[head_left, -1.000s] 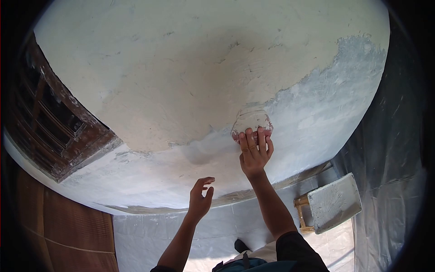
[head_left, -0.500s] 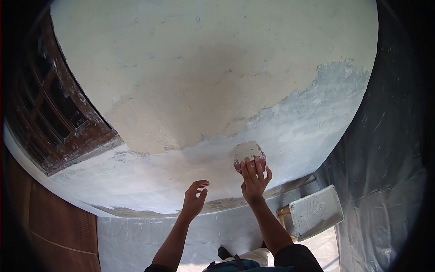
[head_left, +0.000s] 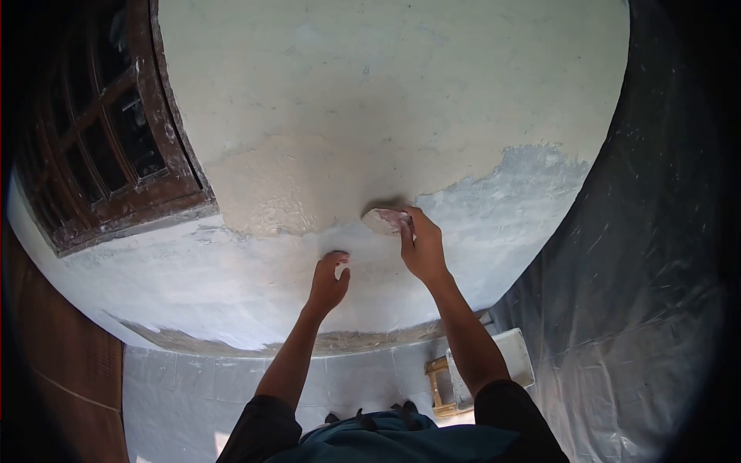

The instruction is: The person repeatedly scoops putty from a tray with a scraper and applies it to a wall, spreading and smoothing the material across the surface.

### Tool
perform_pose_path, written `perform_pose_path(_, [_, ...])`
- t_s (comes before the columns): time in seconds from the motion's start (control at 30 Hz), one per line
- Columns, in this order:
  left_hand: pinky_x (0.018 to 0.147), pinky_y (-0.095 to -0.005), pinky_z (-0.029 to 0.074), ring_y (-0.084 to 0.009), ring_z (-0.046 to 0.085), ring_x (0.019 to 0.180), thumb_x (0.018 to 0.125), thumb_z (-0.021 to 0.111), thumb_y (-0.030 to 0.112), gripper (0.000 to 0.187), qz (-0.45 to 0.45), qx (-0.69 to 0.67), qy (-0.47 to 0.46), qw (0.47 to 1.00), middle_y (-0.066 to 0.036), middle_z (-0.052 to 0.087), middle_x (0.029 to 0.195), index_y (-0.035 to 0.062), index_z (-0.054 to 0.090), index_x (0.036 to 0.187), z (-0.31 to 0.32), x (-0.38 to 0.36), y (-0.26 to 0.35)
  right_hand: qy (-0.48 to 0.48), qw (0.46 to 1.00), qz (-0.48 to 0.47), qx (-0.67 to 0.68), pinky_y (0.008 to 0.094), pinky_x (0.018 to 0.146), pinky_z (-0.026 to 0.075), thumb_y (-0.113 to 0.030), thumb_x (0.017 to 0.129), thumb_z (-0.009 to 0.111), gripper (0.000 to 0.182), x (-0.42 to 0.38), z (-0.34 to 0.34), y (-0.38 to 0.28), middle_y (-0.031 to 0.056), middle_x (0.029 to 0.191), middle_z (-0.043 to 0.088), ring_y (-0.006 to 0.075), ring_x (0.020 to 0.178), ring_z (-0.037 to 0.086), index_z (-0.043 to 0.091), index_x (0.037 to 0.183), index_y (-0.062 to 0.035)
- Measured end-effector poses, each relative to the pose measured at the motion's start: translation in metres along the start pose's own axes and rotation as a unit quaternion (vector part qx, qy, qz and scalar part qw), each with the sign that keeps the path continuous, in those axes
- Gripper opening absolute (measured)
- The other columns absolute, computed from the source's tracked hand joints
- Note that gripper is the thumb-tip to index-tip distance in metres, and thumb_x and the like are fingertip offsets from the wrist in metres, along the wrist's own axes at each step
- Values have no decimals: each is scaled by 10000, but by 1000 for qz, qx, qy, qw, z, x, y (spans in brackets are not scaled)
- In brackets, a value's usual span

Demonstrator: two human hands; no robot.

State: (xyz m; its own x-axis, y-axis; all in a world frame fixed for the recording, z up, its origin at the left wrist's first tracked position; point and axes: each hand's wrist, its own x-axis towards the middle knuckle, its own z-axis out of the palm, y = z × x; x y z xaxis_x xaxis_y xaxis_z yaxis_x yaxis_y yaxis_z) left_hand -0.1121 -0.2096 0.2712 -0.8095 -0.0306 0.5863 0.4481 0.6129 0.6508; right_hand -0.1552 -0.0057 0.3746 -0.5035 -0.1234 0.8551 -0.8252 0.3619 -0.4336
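Note:
My right hand (head_left: 421, 239) grips a flat, plaster-smeared reddish scraper (head_left: 386, 221) by its edge, tilted against the wall (head_left: 332, 147). The tool lies near the border between the beige upper area and the whiter lower band. Lower and to the left, my left hand (head_left: 332, 282) is raised near the white band, its fingers curved and apart from the thumb, holding nothing. Whether its fingertips touch the wall I cannot tell.
A brown wooden window (head_left: 166, 189) is at the upper left. At the lower right a white tray (head_left: 513, 347) sits by a wooden stool (head_left: 440, 386), partly behind my right arm. Plastic sheeting (head_left: 617, 355) hangs on the right; grey sheeting covers the floor.
My right hand has moved up and left with the scraper, which has turned from face-on to edge-on. My left hand is higher. The view has shifted, showing more of the window.

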Motion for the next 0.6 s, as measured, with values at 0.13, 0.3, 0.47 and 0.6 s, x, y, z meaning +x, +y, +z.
perform_pose_path(0.13, [802,-343,438,-234,564,915,723,610,-21,352,13,-5,16,1000,-105,578,1020,36,529,1061,3,-1,-7,75,991,106,29,235,625,452,91,817,483,258,7,-15,1,136,780,582,151,657,554,506,1066,25])
perform_pose_path(0.3, [811,-347,433,-236,556,916,710,617,-27,369,10,12,11,1000,-110,558,1034,35,513,1059,5,-4,-7,19,995,86,35,238,669,459,74,827,470,263,1,-9,-1,122,799,591,147,702,587,508,1082,26])
perform_pose_path(0.47, [836,-368,416,-248,533,920,698,615,-11,395,8,17,10,1000,-85,551,1027,62,493,1066,4,-4,-1,117,989,85,11,244,617,455,64,832,492,239,12,-12,10,119,773,592,141,650,548,512,1068,30])
perform_pose_path(0.6, [835,-367,413,-250,528,922,696,611,-14,396,6,16,15,1000,-87,549,1019,61,493,1066,4,-4,-1,65,995,71,37,279,635,472,78,816,493,255,10,-14,-1,172,821,598,220,706,601,508,1067,30])
